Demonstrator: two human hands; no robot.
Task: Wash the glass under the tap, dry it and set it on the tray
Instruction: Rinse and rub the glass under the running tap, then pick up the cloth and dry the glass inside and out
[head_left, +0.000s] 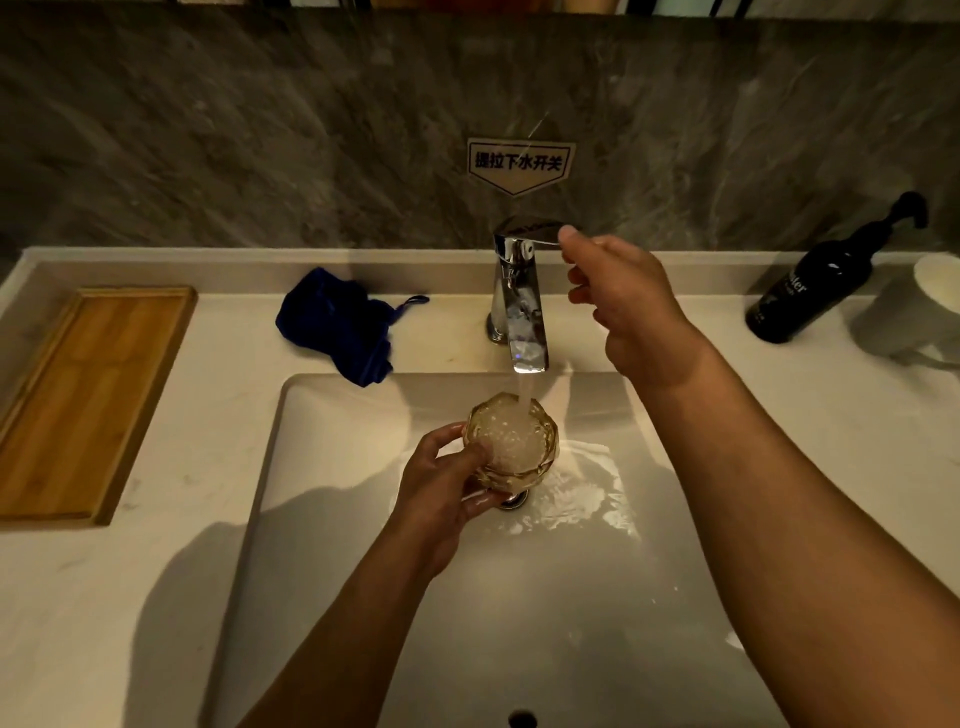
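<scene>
Head view, the only one I've got: water is running from the tap straight into the glass, which sits low over the sink, just above the drain. It's an amber, faceted tumbler, brim-full and foaming. My read is that it handles as rigid and breakable, heavier now with water in it, and slick on the outside. The ridged wall should give some purchase, so the lower body is where I'd keep hold, well clear of the rim.

Left hand has it: fingers curled round the near side of the glass, thumb across the front, a closed grip on the wall and base. It looks secure, though I can't see the far-side fingers.

Right hand is up at the tap lever, thumb tip touching its end, the other fingers loosely curled and holding nothing. It rests against the lever rather than grasping it.

On the counter, the blue cloth lies bunched behind the sink's left corner, near the tap; that is the drying gear, I'd judge. The wooden tray sits far left, bare, well apart from the glass. A dark pump bottle and a white mug stand off right.
</scene>
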